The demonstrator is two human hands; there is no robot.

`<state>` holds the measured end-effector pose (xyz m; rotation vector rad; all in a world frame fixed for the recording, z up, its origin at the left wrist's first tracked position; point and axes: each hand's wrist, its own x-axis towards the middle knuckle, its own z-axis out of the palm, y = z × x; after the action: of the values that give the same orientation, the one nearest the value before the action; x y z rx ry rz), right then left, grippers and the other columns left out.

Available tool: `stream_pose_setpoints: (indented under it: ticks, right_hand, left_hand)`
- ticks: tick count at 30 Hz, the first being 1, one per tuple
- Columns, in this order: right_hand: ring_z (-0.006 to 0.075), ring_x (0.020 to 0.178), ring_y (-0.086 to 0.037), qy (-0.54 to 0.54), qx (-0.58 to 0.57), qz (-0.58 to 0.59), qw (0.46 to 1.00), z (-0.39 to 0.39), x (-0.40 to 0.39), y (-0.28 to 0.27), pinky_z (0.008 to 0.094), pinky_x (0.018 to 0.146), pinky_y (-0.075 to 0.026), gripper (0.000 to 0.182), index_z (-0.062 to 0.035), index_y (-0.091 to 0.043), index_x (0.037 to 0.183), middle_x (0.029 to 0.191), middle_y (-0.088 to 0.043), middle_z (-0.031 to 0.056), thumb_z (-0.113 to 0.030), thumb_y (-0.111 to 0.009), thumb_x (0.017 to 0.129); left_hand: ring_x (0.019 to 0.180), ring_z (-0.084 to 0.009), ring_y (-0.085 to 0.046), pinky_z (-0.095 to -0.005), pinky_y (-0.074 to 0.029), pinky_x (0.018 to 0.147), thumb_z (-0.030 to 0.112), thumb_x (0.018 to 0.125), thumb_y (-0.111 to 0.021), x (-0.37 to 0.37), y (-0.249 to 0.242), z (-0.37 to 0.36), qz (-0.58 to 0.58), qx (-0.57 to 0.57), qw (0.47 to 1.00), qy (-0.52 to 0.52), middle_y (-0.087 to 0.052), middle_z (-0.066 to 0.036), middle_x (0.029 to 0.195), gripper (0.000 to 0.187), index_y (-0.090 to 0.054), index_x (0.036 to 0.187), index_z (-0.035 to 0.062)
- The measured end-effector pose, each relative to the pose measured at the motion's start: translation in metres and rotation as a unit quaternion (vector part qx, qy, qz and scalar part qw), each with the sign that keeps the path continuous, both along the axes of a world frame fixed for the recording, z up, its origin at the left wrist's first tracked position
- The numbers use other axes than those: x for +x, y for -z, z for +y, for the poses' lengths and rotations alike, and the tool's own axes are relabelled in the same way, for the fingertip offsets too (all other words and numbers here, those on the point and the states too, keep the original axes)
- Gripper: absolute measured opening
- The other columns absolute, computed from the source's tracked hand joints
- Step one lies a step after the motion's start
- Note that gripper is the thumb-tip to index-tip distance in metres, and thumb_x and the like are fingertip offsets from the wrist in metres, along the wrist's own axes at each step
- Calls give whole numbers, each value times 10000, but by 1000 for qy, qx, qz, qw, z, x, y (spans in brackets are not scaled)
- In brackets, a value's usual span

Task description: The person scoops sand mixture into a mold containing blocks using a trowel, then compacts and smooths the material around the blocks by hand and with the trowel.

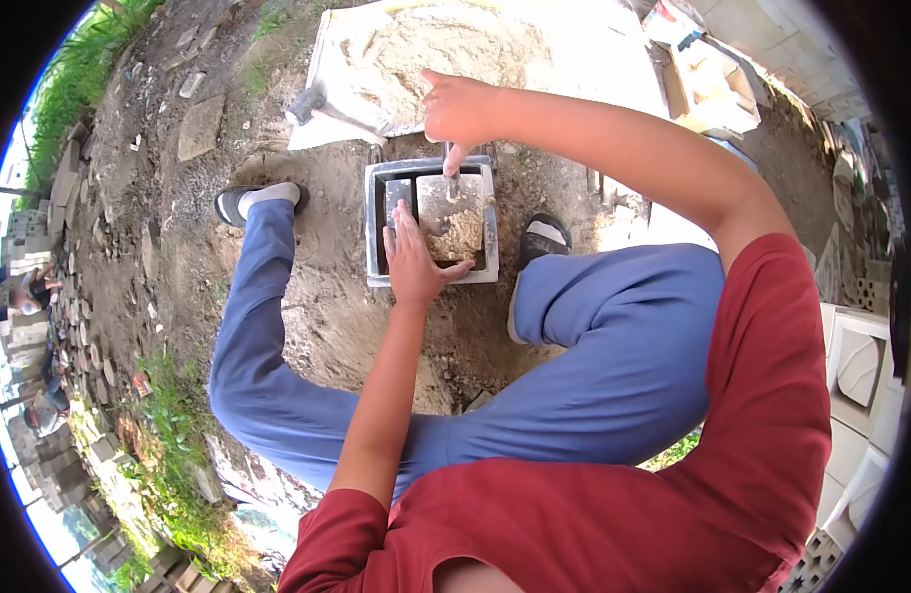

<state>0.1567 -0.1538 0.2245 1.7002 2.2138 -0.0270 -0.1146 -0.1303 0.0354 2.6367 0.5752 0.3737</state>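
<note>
A square grey mould frame (378, 267) lies on the dirt between my feet. Inside it are a dark block (397, 194) on the left and a lighter metal plate (437, 198) with crumbly tan mix (460, 235) on its lower right part. My left hand (416, 259) rests with spread fingers over the lower part of the frame, fingertips at the dark block and thumb toward the lower right. My right hand (459, 117) is at the frame's top edge, index finger stretched out and thumb down by the plate's upper end; nothing is visibly held in it.
Beyond the frame a pale sheet (327, 124) bears a heap of sandy mix (455, 44), with a mallet (305, 106) at its left corner. Right of it stands a cream box (707, 89). Stones and grass lie left; people are at the far left edge.
</note>
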Motion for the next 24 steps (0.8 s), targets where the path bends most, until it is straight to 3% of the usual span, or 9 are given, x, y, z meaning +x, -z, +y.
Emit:
stream_pose_setpoints:
  ticks: [9, 18, 24]
  right_hand:
    - [242, 1010, -711, 7, -20, -5, 1000, 1, 2, -4, 554, 1243, -227, 630, -92, -788, 773, 795, -748, 61, -721, -755, 757]
    - [284, 1114, -689, 6, -25, -3, 1000, -2, 4, -4, 581, 1264, -209, 663, -84, -822, 901, 887, -763, 92, -731, -733, 790]
    - [297, 1272, -655, 38, -23, 4, 999, -5, 14, 0, 579, 1259, -208, 709, -82, -825, 987, 995, -787, 117, -756, -725, 792]
  left_hand:
    - [1622, -387, -244, -543, -194, 1312, 688, 637, -915, 0, -1, 0, 5, 6, 1000, -2, -258, -265, 1731, 1521, -114, 1659, -104]
    - [1629, -369, -231, -529, -183, 1320, 653, 635, -937, 0, -3, 0, 14, -3, 1000, -4, -256, -244, 1738, 1515, -114, 1664, -95]
    - [1630, -362, -233, -519, -184, 1323, 664, 641, -933, 0, -4, -1, 14, 5, 1000, -4, -257, -244, 1738, 1513, -117, 1665, -93]
